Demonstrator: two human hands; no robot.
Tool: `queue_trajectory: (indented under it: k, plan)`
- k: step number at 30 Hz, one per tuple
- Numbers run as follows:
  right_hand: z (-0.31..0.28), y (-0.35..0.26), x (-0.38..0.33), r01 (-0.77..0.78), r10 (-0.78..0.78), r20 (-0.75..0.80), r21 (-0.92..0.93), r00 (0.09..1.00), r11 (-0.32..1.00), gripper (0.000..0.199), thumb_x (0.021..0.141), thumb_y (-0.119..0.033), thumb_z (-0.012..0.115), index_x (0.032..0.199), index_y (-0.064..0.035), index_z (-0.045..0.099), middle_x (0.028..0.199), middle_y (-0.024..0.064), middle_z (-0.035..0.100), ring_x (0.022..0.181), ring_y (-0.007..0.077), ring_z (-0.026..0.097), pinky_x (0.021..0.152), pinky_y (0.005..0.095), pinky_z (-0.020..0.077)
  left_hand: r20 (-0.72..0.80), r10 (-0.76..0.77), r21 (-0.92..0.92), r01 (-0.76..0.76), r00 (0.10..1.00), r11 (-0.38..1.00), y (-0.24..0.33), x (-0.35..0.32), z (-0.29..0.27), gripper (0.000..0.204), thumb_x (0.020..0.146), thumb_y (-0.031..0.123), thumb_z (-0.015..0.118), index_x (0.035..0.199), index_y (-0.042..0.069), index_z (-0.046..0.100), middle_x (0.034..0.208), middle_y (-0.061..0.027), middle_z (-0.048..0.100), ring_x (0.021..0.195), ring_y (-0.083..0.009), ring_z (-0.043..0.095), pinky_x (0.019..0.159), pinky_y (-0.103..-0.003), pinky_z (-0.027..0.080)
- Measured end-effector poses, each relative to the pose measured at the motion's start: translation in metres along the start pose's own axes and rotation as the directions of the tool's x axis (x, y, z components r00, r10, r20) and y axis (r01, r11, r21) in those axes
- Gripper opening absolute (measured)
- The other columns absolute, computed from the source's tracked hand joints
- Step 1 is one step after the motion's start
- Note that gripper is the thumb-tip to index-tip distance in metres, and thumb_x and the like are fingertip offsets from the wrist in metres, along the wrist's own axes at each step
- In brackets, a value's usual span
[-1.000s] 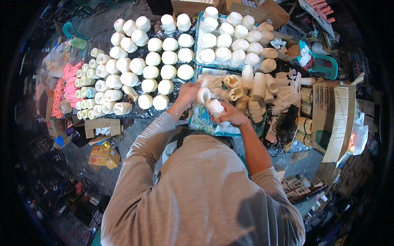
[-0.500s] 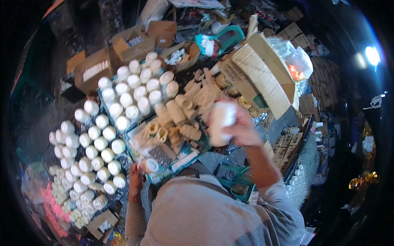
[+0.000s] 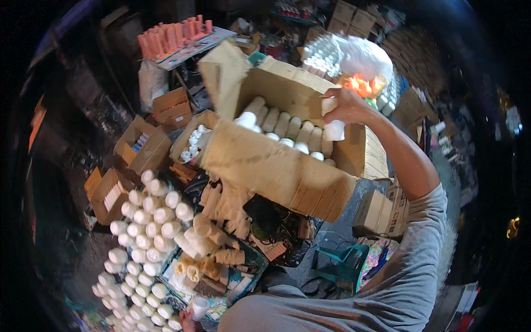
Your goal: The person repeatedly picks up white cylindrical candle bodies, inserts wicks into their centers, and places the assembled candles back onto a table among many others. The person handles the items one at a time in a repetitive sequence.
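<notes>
Up top, my right hand (image 3: 345,108) pinches a small white plastic cylinder (image 3: 334,130) over the big open cardboard box (image 3: 265,166) of similar tubes; packing step, I judge. Left hand (image 3: 185,321) barely visible, fingers unclear, touching a white cup (image 3: 199,307).

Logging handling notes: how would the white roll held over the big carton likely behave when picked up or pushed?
The white roll looks light: the right hand lifts it alone. Its round shape suggests it rolls if laid sideways. Those in the cardboard carton stand on end, so probably stable upright.

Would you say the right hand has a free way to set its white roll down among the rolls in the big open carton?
Probably yes: the right hand holds the white roll just above the open carton, flaps folded back, nothing between it and the packed rolls.
</notes>
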State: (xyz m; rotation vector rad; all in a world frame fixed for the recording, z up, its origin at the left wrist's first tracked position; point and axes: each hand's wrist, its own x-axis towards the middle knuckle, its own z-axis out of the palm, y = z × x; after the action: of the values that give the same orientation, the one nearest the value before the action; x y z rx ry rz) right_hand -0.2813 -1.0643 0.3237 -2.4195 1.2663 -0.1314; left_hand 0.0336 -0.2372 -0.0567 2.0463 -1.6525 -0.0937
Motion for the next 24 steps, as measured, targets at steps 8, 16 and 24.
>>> queue_trajectory:
  k: [8,16,24]
  plan:
    - [0.027,0.041,0.027,-0.295,0.249,0.487,0.018,0.837,0.955,0.078,0.073,-0.039,0.085,0.129,0.0106,0.065,0.083,0.0154,0.072,0.069,0.0232,0.072,0.058,0.0364,0.0564,0.027,-0.182,-0.086,0.184,0.983,0.979,0.02,0.036,0.008,0.035,0.089,-0.005,0.068,0.123,-0.001,0.065,0.118,-0.0247,0.067,0.109,-0.0403,0.068,0.094,-0.053,0.056]
    - [0.051,0.049,0.027,-0.288,0.285,0.729,-0.125,0.622,0.949,0.047,0.087,-0.04,0.079,0.086,0.0066,0.071,0.084,0.0154,0.072,0.065,0.0246,0.074,0.053,0.0349,0.0606,0.052,-0.204,-0.099,0.208,0.978,0.973,0.026,0.036,0.016,0.045,0.086,-0.002,0.075,0.129,0.005,0.062,0.123,-0.0223,0.063,0.11,-0.0358,0.066,0.093,-0.046,0.057]
    - [0.079,0.057,0.026,0.049,0.339,0.832,-0.399,0.439,0.916,0.071,0.098,-0.062,0.06,0.088,0.0071,0.07,0.073,0.0125,0.065,0.061,0.0276,0.065,0.059,0.0427,0.0573,-0.012,-0.255,-0.147,0.251,0.967,0.957,0.067,0.055,0.013,0.061,0.076,-0.003,0.084,0.13,0.016,0.063,0.121,-0.0172,0.054,0.101,-0.0317,0.061,0.085,-0.038,0.054]
